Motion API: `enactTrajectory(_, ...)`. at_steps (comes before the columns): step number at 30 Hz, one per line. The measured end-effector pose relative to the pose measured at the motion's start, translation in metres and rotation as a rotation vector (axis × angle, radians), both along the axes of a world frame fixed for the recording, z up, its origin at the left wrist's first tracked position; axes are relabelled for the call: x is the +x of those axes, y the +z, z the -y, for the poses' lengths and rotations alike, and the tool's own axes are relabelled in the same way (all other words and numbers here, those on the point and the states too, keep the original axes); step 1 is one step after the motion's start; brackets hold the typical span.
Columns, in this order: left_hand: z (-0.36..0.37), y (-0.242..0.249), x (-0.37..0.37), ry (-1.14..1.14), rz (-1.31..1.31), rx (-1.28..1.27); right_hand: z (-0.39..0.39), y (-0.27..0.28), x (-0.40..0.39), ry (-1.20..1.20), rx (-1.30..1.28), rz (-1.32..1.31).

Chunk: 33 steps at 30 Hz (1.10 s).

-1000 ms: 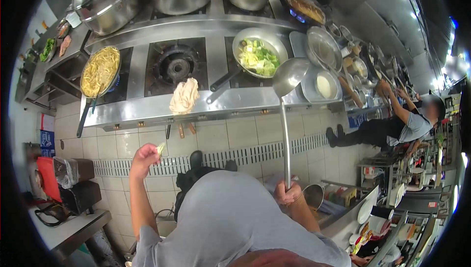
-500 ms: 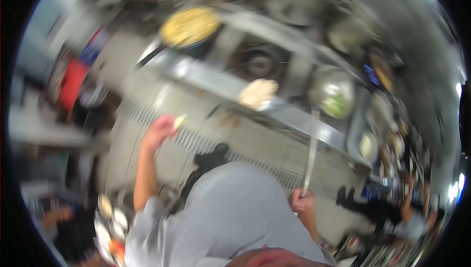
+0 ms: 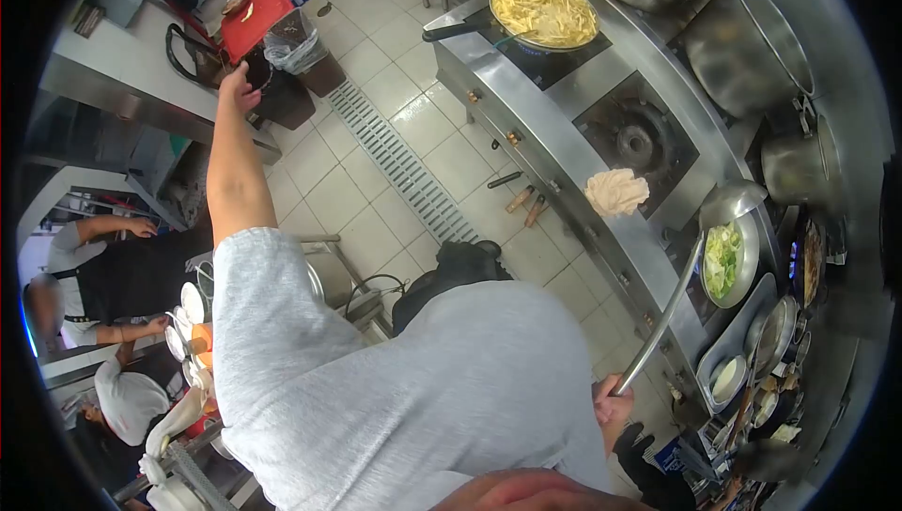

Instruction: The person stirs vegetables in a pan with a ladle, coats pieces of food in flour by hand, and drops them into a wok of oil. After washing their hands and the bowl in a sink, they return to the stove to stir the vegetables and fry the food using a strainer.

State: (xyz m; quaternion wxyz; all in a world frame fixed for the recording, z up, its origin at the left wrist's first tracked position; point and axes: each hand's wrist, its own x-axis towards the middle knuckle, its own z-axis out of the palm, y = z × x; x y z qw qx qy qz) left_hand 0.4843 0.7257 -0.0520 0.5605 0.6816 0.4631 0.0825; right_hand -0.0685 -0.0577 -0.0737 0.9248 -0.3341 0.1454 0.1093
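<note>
While my right hand (image 3: pixel 613 405), between 4 and 5 o'clock, is closed around the handle of a long ladle (image 3: pixel 738 199), its bowl overlaps the rim of the pan of chopped greens (image 3: pixel 723 265) at 3 o'clock, though I can't tell whether it rests there. A crumpled pale cloth (image 3: pixel 616 192) lies on the stove (image 3: pixel 575 98) between 2 and 3 o'clock, beside a bare burner (image 3: pixel 636 141). Farther out, my left hand (image 3: pixel 240 88) stretches to 10 o'clock near a flat red piece (image 3: pixel 268 8), fingers bent, whether gripping anything I can't tell, and a pan of yellow strips (image 3: pixel 543 13) sits at 1 o'clock.
</note>
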Motion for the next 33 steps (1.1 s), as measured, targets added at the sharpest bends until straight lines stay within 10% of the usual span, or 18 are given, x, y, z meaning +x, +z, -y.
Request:
enactTrajectory(5, 0.054, -0.16, -0.054, -0.608, -0.019, 0.083, -0.019, -0.005, -0.024, -0.192, -0.22, -0.209)
enactTrajectory(10, 0.152, -0.358, -0.132, -1.193, -0.673, -0.318, -0.021, 0.016, -0.024, -0.317, -0.095, -0.083)
enactTrajectory(20, 0.297, -0.34, -0.179, -1.481, -1.015, -0.17, -0.014, 0.073, -0.041, -0.929, -0.722, -0.279)
enactTrajectory(33, 0.406, -0.289, -0.166, -1.379, -0.766, -0.066, 0.113, 0.028, -0.023, -0.777, -1.277, -0.611)
